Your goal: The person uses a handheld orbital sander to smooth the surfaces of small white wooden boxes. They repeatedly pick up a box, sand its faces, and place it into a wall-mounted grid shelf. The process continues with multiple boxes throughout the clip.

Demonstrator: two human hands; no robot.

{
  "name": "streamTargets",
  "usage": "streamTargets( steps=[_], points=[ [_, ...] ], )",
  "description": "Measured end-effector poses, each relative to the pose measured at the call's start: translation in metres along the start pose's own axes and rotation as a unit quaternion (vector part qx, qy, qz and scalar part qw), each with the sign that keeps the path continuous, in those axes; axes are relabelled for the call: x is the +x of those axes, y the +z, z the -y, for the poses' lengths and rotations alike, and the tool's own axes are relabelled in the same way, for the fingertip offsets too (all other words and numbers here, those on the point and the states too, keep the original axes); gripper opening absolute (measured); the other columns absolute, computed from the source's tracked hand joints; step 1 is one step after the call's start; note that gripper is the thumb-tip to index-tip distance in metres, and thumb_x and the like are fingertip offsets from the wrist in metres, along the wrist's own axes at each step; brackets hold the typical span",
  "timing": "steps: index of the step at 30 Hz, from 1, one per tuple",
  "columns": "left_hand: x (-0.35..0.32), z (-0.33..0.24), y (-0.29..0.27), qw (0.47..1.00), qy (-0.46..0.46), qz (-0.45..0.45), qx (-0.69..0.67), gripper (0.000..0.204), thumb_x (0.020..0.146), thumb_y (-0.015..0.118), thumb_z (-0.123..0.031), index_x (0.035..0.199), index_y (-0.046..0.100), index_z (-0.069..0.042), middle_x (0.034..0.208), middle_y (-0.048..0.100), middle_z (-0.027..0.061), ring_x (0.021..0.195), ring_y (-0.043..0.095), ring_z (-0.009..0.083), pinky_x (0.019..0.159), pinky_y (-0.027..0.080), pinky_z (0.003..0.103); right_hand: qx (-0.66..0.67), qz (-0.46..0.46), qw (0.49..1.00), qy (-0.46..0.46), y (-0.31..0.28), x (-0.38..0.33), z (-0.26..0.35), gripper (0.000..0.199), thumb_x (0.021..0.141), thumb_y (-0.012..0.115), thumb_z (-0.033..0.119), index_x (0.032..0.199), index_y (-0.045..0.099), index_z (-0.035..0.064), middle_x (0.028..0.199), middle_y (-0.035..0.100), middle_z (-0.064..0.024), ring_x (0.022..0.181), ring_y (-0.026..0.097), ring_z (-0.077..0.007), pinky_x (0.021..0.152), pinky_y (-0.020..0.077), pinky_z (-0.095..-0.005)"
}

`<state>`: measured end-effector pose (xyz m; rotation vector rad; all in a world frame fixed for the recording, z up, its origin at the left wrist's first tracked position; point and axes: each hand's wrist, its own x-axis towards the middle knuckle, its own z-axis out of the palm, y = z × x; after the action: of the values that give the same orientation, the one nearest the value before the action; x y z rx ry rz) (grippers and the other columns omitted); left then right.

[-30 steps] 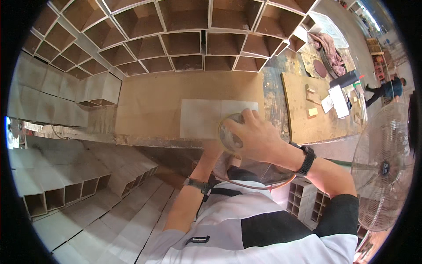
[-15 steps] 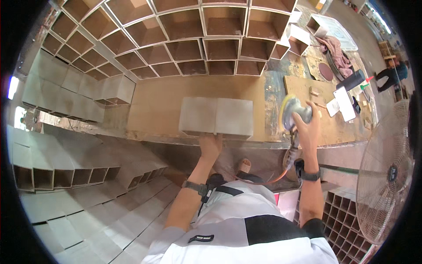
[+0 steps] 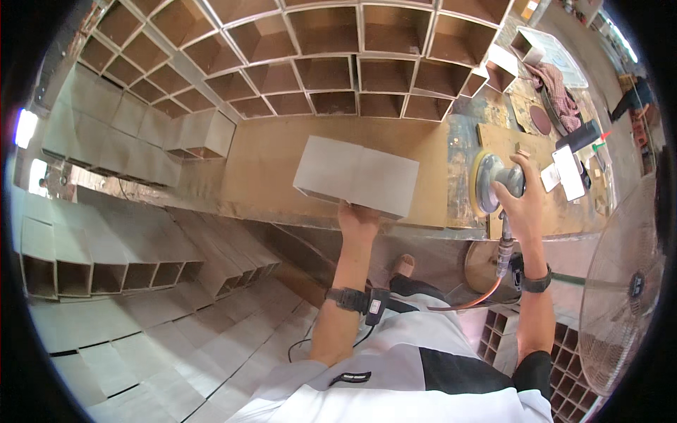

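A pale grey two-section box [image 3: 356, 175] with a seam across its middle is tilted over the tan board on the bench. My left hand [image 3: 360, 220] grips it by its near underside, the fingertips hidden beneath or inside it. In my right hand [image 3: 520, 201] is a grey air sander [image 3: 491, 182], the fingers wrapped round its body. The sander's yellow-edged round pad is turned left toward the box, with a gap between the two. Its orange hose [image 3: 476, 302] runs down from the handle toward my waist.
Stacked open compartment boxes [image 3: 328, 74] line the bench's far side. More grey boxes [image 3: 106, 144] stand at the left, with stacks below. To the right are a phone [image 3: 568, 171], a dark cylinder [image 3: 580, 136], a checked cloth [image 3: 557, 88] and a caged fan [image 3: 624, 289].
The box has turned clockwise in my left hand, its right end swinging nearer to me. The view has shifted. The sander stays in my right hand, its pad facing left.
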<state>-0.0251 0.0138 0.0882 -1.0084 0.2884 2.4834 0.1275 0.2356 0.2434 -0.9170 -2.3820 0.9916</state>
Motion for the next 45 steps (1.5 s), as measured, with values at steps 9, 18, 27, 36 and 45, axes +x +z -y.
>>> streamTargets(
  steps=[9, 18, 27, 36, 45],
  points=[
    [-0.019, -0.067, -0.031, 0.427, 0.515, 0.158, 0.726, 0.054, 0.084, 0.077, -0.031, 0.12, 0.058, 0.004, 0.111, 0.064, 0.0199, 0.099, 0.062, 0.0345, 0.083, 0.05, 0.045, -0.084, 0.097, 0.969, -0.213, 0.064, 0.031, 0.095, 0.06, 0.073, 0.078, 0.022, 0.129, 0.058, 0.0116, 0.106, 0.055, -0.0181, 0.101, 0.058, -0.0365, 0.09, 0.0481, -0.0423],
    [0.021, -0.046, -0.011, 0.583, 0.497, 0.262, 0.587, 0.059, 0.081, 0.073, -0.024, 0.134, 0.053, -0.006, 0.122, 0.064, 0.0179, 0.117, 0.058, 0.0362, 0.094, 0.048, 0.044, -0.215, 0.262, 0.886, -0.316, 0.186, 0.007, 0.154, 0.062, 0.075, 0.076, 0.028, 0.132, 0.056, 0.0151, 0.11, 0.053, -0.0251, 0.104, 0.06, -0.0418, 0.085, 0.0536, -0.0474],
    [0.051, -0.04, -0.047, 0.497, 0.377, 0.22, 0.75, 0.042, 0.08, 0.067, -0.015, 0.12, 0.063, -0.004, 0.121, 0.063, 0.019, 0.112, 0.058, 0.0389, 0.089, 0.048, 0.048, -0.256, 0.192, 0.874, -0.366, 0.231, 0.042, 0.164, 0.044, 0.084, 0.062, 0.022, 0.127, 0.057, 0.0118, 0.105, 0.056, -0.0283, 0.104, 0.062, -0.0445, 0.083, 0.0559, -0.0514],
    [0.057, -0.044, -0.041, 0.239, 0.375, 0.157, 0.882, 0.051, 0.082, 0.067, -0.026, 0.128, 0.058, -0.006, 0.123, 0.059, 0.0188, 0.116, 0.056, 0.0367, 0.097, 0.045, 0.048, -0.255, 0.147, 0.851, -0.435, 0.249, 0.036, 0.169, 0.038, 0.085, 0.06, 0.024, 0.12, 0.059, 0.0092, 0.107, 0.057, -0.0276, 0.098, 0.063, -0.042, 0.076, 0.0566, -0.0523],
    [0.057, -0.047, -0.057, 0.362, 0.437, 0.237, 0.789, 0.05, 0.087, 0.063, -0.028, 0.134, 0.056, -0.011, 0.131, 0.057, 0.0171, 0.122, 0.054, 0.0351, 0.101, 0.043, 0.049, -0.258, 0.23, 0.875, -0.34, 0.249, 0.038, 0.184, 0.041, 0.083, 0.063, 0.027, 0.122, 0.06, 0.012, 0.108, 0.056, -0.0283, 0.098, 0.063, -0.044, 0.085, 0.0551, -0.0528]
  ],
)
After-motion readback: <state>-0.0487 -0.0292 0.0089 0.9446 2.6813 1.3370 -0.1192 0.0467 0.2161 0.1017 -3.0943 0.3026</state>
